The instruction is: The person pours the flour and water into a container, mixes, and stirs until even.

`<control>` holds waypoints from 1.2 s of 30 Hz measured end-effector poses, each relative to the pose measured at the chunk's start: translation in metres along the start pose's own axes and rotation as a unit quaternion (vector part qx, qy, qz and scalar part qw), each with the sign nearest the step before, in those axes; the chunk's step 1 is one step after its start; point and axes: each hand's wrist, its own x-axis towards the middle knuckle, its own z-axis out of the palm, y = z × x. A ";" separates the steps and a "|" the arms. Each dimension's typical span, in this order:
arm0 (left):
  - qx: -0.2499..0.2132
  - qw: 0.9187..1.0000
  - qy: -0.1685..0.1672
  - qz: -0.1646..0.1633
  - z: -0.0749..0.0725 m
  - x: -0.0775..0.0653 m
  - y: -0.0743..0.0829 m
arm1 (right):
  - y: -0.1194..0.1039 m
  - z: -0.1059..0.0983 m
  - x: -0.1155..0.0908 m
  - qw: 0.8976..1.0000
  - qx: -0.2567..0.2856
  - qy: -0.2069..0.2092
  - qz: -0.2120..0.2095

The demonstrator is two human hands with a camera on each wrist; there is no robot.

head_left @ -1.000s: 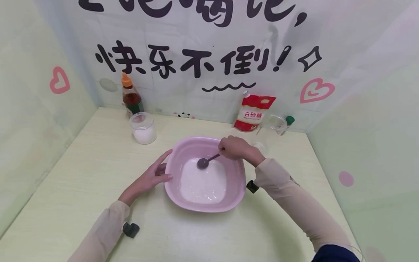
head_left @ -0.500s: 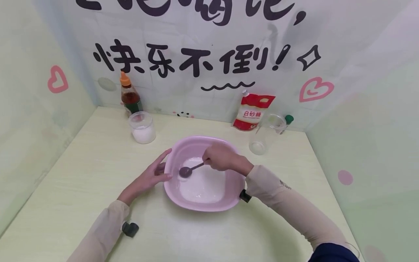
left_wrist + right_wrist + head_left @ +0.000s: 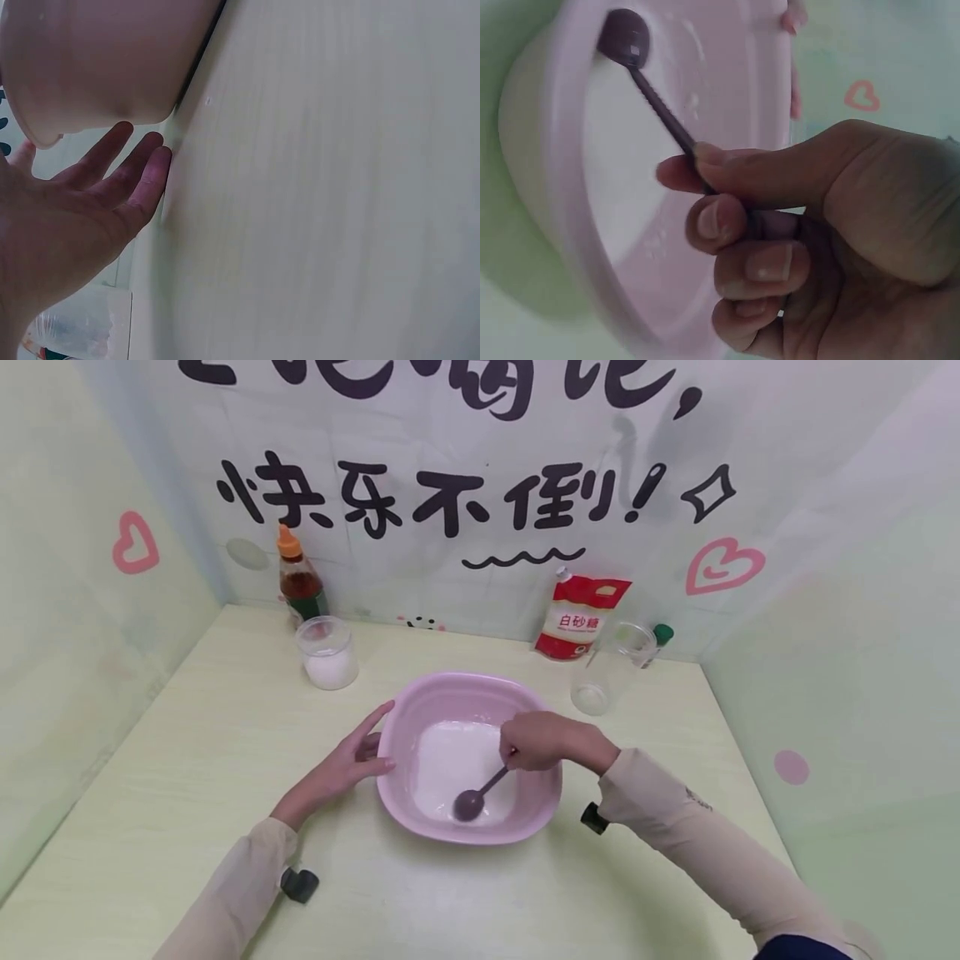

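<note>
A pink basin (image 3: pixel 542 806) stands mid-table with a white layer across its bottom. My right hand (image 3: pixel 542 739) is over the basin's right side and grips the handle of a dark purple spoon (image 3: pixel 469 805). The spoon's round bowl is down at the white layer near the front of the basin. In the right wrist view, the thumb and curled fingers wrap the spoon handle (image 3: pixel 662 111). My left hand (image 3: pixel 347 768) rests at the basin's left side, thumb and fingers spread along the rim. The left wrist view shows those fingers (image 3: pixel 142 169) straight, beside the basin's outer wall (image 3: pixel 112 64).
At the back left stand a sauce bottle (image 3: pixel 302 581) with an orange cap and a clear jar (image 3: pixel 330 660) of white grains. A red and white pouch (image 3: pixel 576 620), a clear empty jar (image 3: pixel 606 672) and a green-capped bottle (image 3: pixel 662 637) stand at the back right. Walls enclose three sides.
The spoon has swept through the basin, first from the back toward the left, then to the front. My right hand moved left, then back right and nearer. The left hand has stayed put.
</note>
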 end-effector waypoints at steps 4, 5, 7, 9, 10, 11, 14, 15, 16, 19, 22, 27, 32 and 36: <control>-0.003 1.000 -0.002 0.001 0.000 0.000 0.000 | 0.018 -0.011 -0.006 0.998 0.011 -0.020 0.063; -0.006 1.000 -0.004 0.003 0.000 0.000 -0.001 | 0.022 -0.014 -0.006 0.996 0.010 -0.018 0.083; -0.010 1.000 -0.004 0.003 0.000 0.001 -0.001 | 0.030 -0.018 -0.006 0.994 0.001 -0.002 0.113; -0.013 1.000 -0.006 0.005 0.001 0.001 -0.002 | 0.036 -0.021 -0.005 0.991 -0.007 0.021 0.134; -0.013 1.000 -0.006 0.004 0.001 0.002 -0.002 | 0.039 -0.021 -0.003 0.990 -0.013 0.031 0.139; -0.013 1.000 -0.006 0.004 0.001 0.002 -0.002 | 0.040 -0.022 -0.002 0.989 -0.014 0.041 0.141; -0.014 1.000 -0.007 0.003 0.002 0.002 -0.001 | 0.039 -0.023 0.004 0.989 -0.010 0.066 0.128; -0.016 1.000 -0.006 0.002 0.002 0.002 -0.001 | 0.037 -0.023 0.007 0.990 -0.008 0.074 0.121; -0.017 1.000 -0.006 0.002 0.002 0.002 0.000 | 0.034 -0.023 0.009 0.991 -0.010 0.080 0.110; -0.022 1.000 -0.005 0.004 0.002 0.002 0.001 | 0.024 -0.019 0.016 0.993 -0.014 0.093 0.065; -0.019 1.000 -0.006 0.010 0.002 0.002 0.001 | 0.013 -0.011 0.020 0.995 -0.017 0.094 -0.002; -0.011 1.000 -0.004 0.011 0.001 0.002 0.001 | -0.003 0.001 0.018 0.996 0.005 0.061 -0.069; -0.009 1.000 -0.004 0.011 0.001 0.002 0.000 | -0.003 0.004 0.007 0.999 0.004 0.027 -0.037; 0.001 1.000 0.002 0.004 0.001 0.001 0.001 | 0.008 0.001 -0.002 1.000 0.004 0.022 0.003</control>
